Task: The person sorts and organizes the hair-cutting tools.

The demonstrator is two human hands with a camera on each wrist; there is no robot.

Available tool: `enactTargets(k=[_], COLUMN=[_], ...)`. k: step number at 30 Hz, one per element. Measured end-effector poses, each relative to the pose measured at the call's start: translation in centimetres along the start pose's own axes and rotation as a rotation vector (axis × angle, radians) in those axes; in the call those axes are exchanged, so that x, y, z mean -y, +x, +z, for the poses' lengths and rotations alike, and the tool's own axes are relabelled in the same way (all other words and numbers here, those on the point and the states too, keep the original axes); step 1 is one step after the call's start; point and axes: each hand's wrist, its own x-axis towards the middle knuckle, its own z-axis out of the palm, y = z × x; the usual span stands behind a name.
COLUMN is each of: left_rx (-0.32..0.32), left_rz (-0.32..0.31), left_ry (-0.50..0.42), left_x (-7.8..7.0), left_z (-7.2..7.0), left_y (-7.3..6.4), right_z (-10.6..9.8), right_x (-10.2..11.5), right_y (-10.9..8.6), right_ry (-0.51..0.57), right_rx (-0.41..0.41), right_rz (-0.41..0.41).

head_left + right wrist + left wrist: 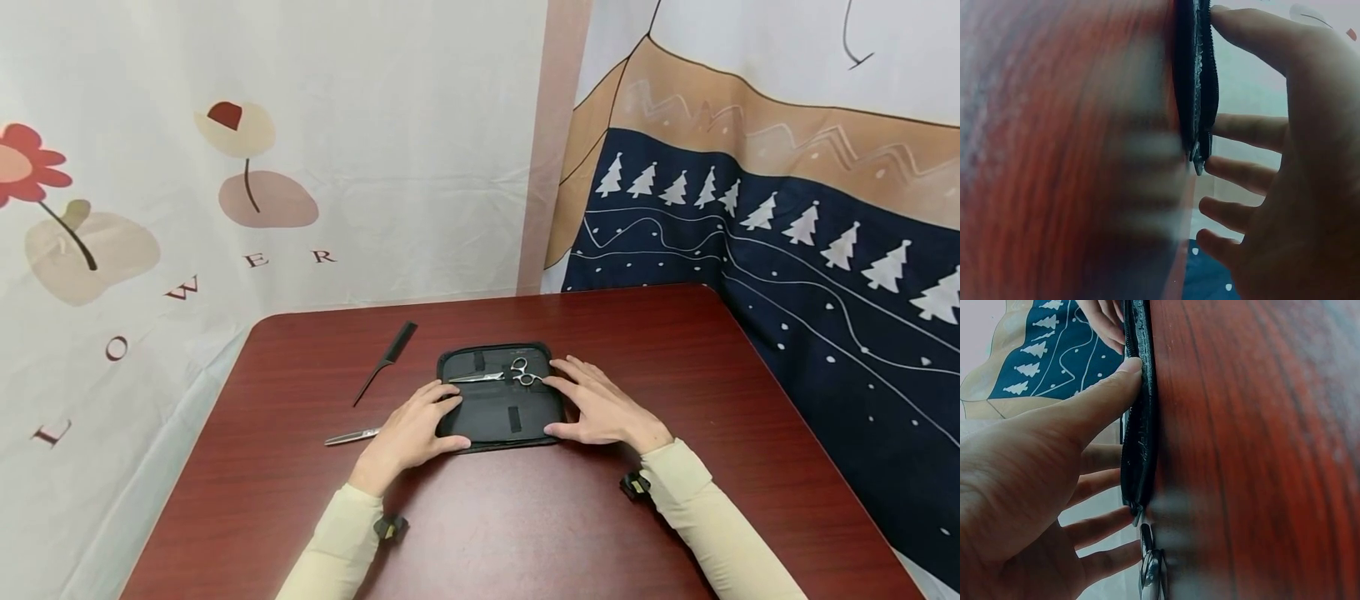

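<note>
Touching black case [483, 414] with relaxed left hand [416, 423]; on opposite side, with relaxed right hand [602, 407]. Showing scissors [489, 377] inside.

Passage between sleeves [330, 542]; left of case [487, 417], comb [387, 362] (plus scissors [352, 437]) obstructs.

We had the head cam looking forward and down over the table [495, 517], while both wrist cams [392, 527] [635, 485], super close and tipped sideways, shot the same black case [487, 418] from opposite sides.
</note>
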Motion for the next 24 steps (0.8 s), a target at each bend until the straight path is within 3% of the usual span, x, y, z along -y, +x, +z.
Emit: enactTargets(k=[17, 24], left_rx=[0.002, 0.005], left_rz=[-0.017, -0.011], left_ry=[-0.001, 0.005], left_x=[0.10, 0.08], left_z=[0.13, 0.23], left_y=[0.05, 0.09], right_z=[0.11, 0.10], right_x=[0.23, 0.29], right_y=[0.16, 0.04], right_ry=[0.066, 0.062], right_rx=[0.050, 0.041], right_rz=[0.080, 0.077])
